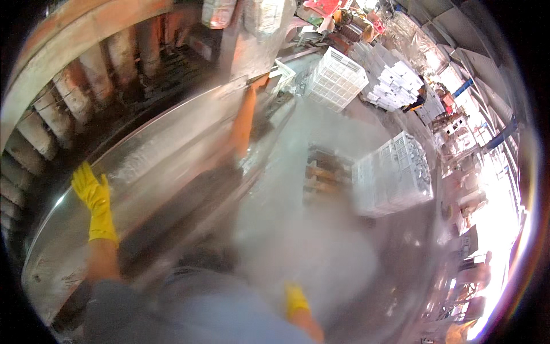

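Note:
My left hand (91, 189), in a yellow rubber glove, lies at the rim of a long, dull metal ledge (166, 146), its fingers stretched out and partly spread. Nothing shows in its grasp. Low in the picture, my right hand (296, 298) wears the same kind of yellow glove. Haze blurs it and its fingers do not show clearly, so I cannot make out whether it holds anything. An orange, elongated shape (244, 123) stands across the ledge's far part; its kind is unclear.
Behind the ledge runs a row of thick, grimy upright cylinders (121, 60) under a curved frame (74, 40). White plastic crates (337, 79) stand ahead, with another filled crate (395, 175) at right beside wooden slats (321, 179). Pale stacked blocks (392, 83) lie farther off.

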Action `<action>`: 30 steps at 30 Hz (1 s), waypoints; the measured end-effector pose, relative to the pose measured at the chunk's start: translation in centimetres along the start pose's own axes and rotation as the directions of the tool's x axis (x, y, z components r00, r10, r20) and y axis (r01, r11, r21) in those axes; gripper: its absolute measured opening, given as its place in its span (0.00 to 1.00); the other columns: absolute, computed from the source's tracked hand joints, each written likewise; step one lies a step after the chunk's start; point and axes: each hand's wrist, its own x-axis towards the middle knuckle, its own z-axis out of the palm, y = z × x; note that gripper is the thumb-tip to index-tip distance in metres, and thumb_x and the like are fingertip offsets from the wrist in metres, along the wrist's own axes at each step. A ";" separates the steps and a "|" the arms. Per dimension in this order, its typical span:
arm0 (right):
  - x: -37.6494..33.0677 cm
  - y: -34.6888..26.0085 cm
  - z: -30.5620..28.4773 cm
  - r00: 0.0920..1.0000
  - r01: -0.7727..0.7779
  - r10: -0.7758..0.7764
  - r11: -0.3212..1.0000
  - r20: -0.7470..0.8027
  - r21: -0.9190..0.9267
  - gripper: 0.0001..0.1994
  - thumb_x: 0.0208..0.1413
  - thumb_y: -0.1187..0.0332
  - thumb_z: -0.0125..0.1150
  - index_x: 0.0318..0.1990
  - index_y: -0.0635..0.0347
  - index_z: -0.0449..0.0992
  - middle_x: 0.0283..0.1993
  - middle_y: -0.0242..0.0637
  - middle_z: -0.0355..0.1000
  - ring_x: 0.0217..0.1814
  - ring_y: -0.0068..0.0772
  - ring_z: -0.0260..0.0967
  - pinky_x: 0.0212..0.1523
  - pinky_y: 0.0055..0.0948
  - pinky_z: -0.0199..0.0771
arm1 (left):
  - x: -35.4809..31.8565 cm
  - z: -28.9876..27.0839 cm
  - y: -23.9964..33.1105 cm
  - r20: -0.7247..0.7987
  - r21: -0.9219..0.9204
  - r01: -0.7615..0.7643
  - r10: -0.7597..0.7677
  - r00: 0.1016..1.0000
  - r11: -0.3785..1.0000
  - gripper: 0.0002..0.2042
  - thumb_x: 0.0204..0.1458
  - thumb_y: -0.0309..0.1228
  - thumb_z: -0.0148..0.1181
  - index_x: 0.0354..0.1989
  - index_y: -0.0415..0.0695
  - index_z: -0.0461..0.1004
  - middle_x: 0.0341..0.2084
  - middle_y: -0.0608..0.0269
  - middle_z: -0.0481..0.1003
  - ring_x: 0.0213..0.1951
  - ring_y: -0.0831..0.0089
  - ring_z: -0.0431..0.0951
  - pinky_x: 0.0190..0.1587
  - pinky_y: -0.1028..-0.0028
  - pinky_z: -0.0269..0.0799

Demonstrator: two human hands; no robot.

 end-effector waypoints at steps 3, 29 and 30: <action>8.5 -8.9 -5.9 0.991 -0.056 0.091 0.950 -0.102 0.307 0.25 0.64 0.51 0.62 0.59 0.60 0.77 0.59 0.45 0.77 0.61 0.42 0.72 0.62 0.39 0.70 | 0.5 3.2 0.3 -0.153 0.071 0.045 -0.034 0.988 0.996 0.35 0.56 0.37 0.62 0.73 0.47 0.60 0.69 0.53 0.65 0.71 0.49 0.60 0.74 0.49 0.49; 48.5 1.5 -23.1 0.938 -0.132 0.163 0.984 0.306 -0.121 0.23 0.68 0.58 0.53 0.65 0.60 0.72 0.63 0.49 0.71 0.64 0.48 0.69 0.66 0.40 0.67 | -0.6 9.6 20.8 0.010 -0.152 0.840 -0.849 0.528 0.520 0.29 0.64 0.41 0.49 0.72 0.46 0.58 0.69 0.51 0.65 0.69 0.51 0.65 0.72 0.54 0.58; 51.1 1.2 -25.2 0.945 -0.137 0.160 0.986 0.284 -0.096 0.23 0.68 0.59 0.53 0.65 0.60 0.71 0.64 0.49 0.71 0.65 0.48 0.68 0.66 0.40 0.66 | -2.2 11.4 24.0 0.093 -0.066 0.839 -0.834 0.544 0.540 0.30 0.62 0.42 0.52 0.72 0.45 0.60 0.68 0.49 0.66 0.68 0.50 0.66 0.71 0.54 0.59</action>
